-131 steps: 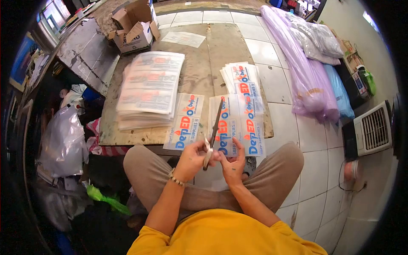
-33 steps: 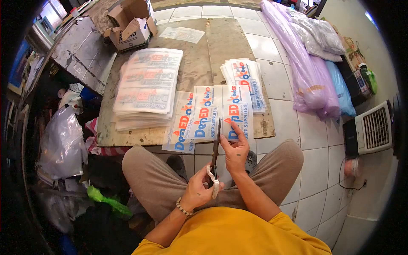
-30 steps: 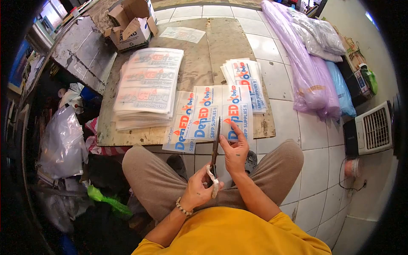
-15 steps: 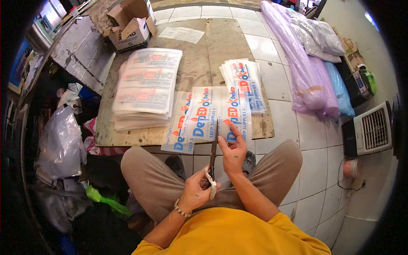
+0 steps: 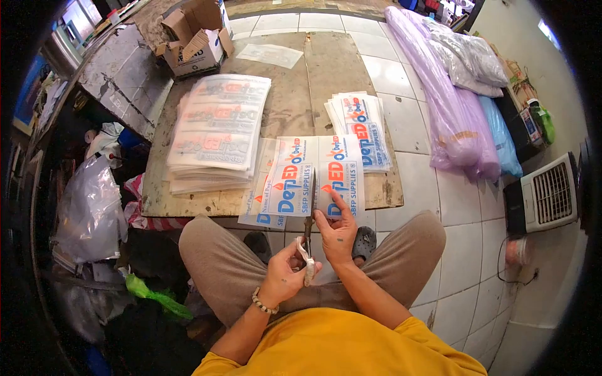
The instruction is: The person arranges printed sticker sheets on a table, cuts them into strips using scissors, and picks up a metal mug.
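My left hand (image 5: 283, 276) is closed around the cloth-wrapped handles of a pair of scissors (image 5: 308, 230). Their blades point away from me and lie along the line between two prints on a clear plastic sheet (image 5: 295, 195). Red and blue "DepED" lettering covers that sheet. My right hand (image 5: 337, 235) pinches the sheet's near edge, just right of the blades. Under its left side lies another printed sheet (image 5: 249, 210). A thick stack of uncut printed sheets (image 5: 216, 122) sits to the left, and a pile of smaller printed pieces (image 5: 367, 128) to the right.
A low wooden board (image 5: 326, 69) bears the sheets, with an open cardboard box (image 5: 194, 53) at its far left corner. One loose sheet (image 5: 269, 55) lies near its far edge. Purple plastic rolls (image 5: 433, 94) line the right side. Plastic bags (image 5: 91, 207) crowd the left.
The scissors have moved slightly forward and left, with their blades farther up between the prints. The sheet and my right hand have shifted a little left and toward me.
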{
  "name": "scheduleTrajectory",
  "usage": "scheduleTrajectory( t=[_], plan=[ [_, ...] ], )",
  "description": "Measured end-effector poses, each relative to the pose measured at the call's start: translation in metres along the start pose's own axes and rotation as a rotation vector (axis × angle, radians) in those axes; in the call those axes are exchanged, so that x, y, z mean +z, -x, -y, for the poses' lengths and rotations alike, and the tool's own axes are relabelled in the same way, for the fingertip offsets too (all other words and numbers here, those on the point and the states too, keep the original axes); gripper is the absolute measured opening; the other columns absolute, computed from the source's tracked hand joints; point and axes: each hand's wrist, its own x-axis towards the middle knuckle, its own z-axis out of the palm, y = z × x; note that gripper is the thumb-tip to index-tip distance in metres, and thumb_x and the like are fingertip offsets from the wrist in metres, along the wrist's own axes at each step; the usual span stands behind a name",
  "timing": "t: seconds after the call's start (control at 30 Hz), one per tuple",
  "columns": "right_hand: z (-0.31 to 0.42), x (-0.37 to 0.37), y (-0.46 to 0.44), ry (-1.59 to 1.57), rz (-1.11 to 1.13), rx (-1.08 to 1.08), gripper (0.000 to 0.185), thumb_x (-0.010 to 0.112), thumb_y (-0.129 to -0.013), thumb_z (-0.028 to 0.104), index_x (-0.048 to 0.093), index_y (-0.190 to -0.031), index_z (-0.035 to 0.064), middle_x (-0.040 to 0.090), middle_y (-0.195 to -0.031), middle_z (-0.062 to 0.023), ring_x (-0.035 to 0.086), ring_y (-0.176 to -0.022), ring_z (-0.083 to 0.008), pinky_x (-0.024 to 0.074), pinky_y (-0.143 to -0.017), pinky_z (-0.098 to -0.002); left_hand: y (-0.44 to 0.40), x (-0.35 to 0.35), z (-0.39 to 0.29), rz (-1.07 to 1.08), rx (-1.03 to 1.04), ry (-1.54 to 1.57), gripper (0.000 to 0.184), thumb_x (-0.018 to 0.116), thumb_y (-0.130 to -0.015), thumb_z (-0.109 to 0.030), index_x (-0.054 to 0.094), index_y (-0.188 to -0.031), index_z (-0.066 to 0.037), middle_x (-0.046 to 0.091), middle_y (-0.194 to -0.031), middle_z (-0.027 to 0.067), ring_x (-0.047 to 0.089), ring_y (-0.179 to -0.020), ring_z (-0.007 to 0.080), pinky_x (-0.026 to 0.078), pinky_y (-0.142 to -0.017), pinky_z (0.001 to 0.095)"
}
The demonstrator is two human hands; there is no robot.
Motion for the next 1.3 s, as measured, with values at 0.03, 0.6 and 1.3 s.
scheduleTrajectory(
  t=[0.03, 0.6, 1.3],
  plan=[
    [0.003, 0.001, 0.000, -0.018, -0.006, 0.008, 0.054, 0.068, -0.088, -0.004, 0.051, -0.139, 0.0011, 0.065, -0.113, -0.0083, 0.064, -0.088, -0.0097, 0.0545, -0.073, -0.0218, 0.000, -0.001, 0.000, 0.009, -0.007, 0.008, 0.081, 0.080, -0.082, -0.006, 0.033, -0.145, 0.010, 0.064, -0.097, 0.0057, 0.064, -0.083, 0.0102, 0.057, -0.068, 0.0260],
    [-0.005, -0.010, 0.011, 0.062, 0.111, 0.001, 0.053, 0.062, -0.091, -0.007, 0.048, -0.142, 0.0009, 0.066, -0.108, -0.0068, 0.063, -0.087, -0.0081, 0.0531, -0.075, -0.0214, -0.013, -0.001, -0.015, 0.001, -0.027, 0.116, 0.076, 0.078, -0.083, -0.007, 0.035, -0.144, 0.006, 0.063, -0.101, 0.0057, 0.068, -0.088, 0.0139, 0.059, -0.068, 0.0263],
    [0.004, -0.020, 0.018, 0.055, 0.138, 0.078, 0.054, 0.057, -0.092, -0.010, 0.047, -0.143, 0.0011, 0.065, -0.118, -0.0117, 0.064, -0.093, -0.0121, 0.0535, -0.079, -0.0254, -0.038, 0.003, -0.032, 0.009, 0.025, 0.091, 0.034, 0.074, -0.088, -0.014, 0.057, -0.114, 0.001, 0.066, -0.095, 0.0058, 0.070, -0.087, 0.0149, 0.060, -0.066, 0.0247]
  ],
)
